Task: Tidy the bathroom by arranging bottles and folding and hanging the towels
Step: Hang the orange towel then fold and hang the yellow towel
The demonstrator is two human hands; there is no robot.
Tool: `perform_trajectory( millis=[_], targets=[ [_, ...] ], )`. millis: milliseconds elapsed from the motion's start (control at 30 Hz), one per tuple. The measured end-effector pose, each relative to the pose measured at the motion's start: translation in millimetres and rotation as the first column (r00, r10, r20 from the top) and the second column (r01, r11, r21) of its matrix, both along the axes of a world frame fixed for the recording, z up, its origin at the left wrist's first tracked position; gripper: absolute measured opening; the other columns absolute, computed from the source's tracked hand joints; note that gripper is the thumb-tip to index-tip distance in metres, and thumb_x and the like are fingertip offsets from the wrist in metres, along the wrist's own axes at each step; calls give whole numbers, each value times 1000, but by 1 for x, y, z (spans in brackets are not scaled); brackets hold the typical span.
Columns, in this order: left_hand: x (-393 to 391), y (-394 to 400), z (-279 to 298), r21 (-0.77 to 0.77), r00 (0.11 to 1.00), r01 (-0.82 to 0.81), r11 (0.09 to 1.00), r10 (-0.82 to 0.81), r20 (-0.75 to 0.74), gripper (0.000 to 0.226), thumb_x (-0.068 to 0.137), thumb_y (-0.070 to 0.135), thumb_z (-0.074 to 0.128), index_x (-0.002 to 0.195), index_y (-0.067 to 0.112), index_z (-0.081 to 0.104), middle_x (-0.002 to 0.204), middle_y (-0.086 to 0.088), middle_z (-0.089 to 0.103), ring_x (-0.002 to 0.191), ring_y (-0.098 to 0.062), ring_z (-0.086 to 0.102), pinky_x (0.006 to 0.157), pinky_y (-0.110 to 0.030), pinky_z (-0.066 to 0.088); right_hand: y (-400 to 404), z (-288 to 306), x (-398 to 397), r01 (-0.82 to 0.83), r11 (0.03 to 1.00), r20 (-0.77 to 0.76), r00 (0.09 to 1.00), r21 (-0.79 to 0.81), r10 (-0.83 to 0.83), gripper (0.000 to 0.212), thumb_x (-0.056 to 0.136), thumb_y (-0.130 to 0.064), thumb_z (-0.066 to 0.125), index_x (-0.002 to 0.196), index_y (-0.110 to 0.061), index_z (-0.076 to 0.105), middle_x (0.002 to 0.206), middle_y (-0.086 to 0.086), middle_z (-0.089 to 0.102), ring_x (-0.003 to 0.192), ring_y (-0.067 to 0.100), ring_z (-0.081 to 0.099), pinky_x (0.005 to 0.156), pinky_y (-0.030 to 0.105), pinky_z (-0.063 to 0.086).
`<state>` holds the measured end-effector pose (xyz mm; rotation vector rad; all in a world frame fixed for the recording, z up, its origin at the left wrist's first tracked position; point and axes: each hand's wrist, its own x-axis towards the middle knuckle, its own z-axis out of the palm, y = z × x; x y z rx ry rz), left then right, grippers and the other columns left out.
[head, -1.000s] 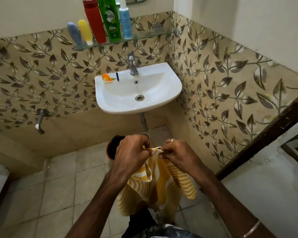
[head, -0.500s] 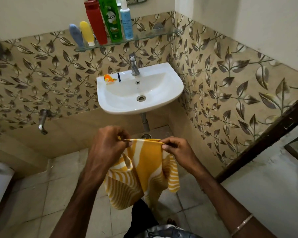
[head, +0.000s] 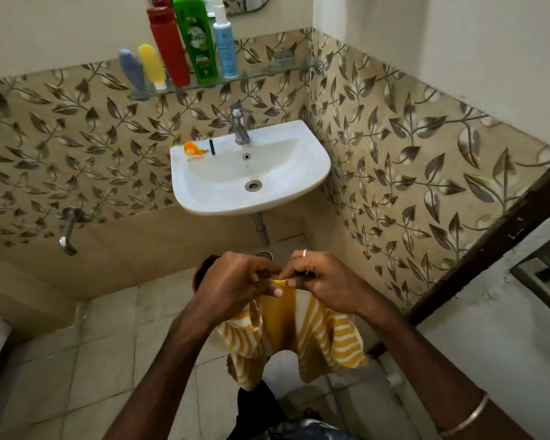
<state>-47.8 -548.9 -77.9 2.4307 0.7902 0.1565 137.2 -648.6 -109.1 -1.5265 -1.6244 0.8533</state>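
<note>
Head view: left hand (head: 235, 281) and right hand (head: 326, 281) meet, both pinching the top edge of the yellow striped towel (head: 296, 331), which hangs below the sink (head: 251, 173). Risk: corners slip, fold skews. Bottles on glass shelf (head: 267, 73) stand clear; a dark bucket (head: 200, 274) sits beneath the left hand

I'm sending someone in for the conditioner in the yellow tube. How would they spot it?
Look above the white sink to the glass shelf on the leaf-tiled wall. The yellow tube stands second from the left, cap down, between a grey-blue tube and a taller red bottle.
</note>
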Motion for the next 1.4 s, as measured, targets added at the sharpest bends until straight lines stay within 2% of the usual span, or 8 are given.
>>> perform_trajectory(
  millis=[167,333,467,633,767,900,1100,1400],
  targets=[
    [6,-5,-2,97,991,-78,992,67,114,16,77,27,83,93,28,80,84,11,77,75,-1,69,70,-34,59,-6,0,4,55,998,34,998,-21,-54,17,87,-10,74,103,-16,77,88,-17,62,88,0,61,78,18,49],
    [0,-2,2,127,969,-169,977,141,203,16,77,14,82,88,26,81,84,7,78,75,-5,70,67,-25,56,-10,-12,5,101,992,294,953,-80,-73,16,89,-23,73,103,-15,75,83,-16,55,80,3,56,72,24,49],
    [-6,-1,11,146,955,-185,972,142,260,19,75,8,84,89,22,82,89,6,79,77,1,66,67,-10,47,-10,-21,9,186,982,274,946,-29,-171,16,88,-21,75,101,-14,78,77,-21,56,75,-5,54,66,7,41],
    [-16,1,16,169,937,-235,957,177,301,18,75,9,83,87,22,82,83,5,79,72,-6,70,66,-17,50,-3,-39,16,248,969,338,913,-19,-227,16,87,-18,74,103,-14,78,90,-4,68,84,12,63,76,26,50],
    [-25,4,22,199,929,-257,946,186,319,19,74,6,83,86,21,81,80,5,78,69,-3,66,64,-10,44,-4,-48,23,238,971,289,931,-26,-221,14,88,-20,74,100,-16,79,77,-17,58,75,0,57,67,12,40],
    [-34,10,24,191,893,-331,924,241,381,22,72,3,80,83,22,81,74,11,74,67,0,65,62,-14,49,-5,-54,26,216,964,241,954,-153,-176,15,94,-28,67,102,-22,78,82,-9,67,79,7,64,69,24,46],
    [-41,14,28,166,831,-447,879,339,442,24,74,0,79,84,21,81,74,13,72,68,-1,65,63,-2,42,-13,-64,30,85,920,85,995,-384,-57,33,95,-44,63,64,-45,70,60,-17,65,56,0,55,58,24,40],
    [-57,27,33,85,742,-560,824,453,494,18,79,3,76,92,16,80,84,1,77,69,-13,71,69,-29,57,-24,-89,41,63,719,264,949,-692,172,36,93,-52,61,98,-21,76,95,-4,73,88,15,67,77,31,49]
  ],
)
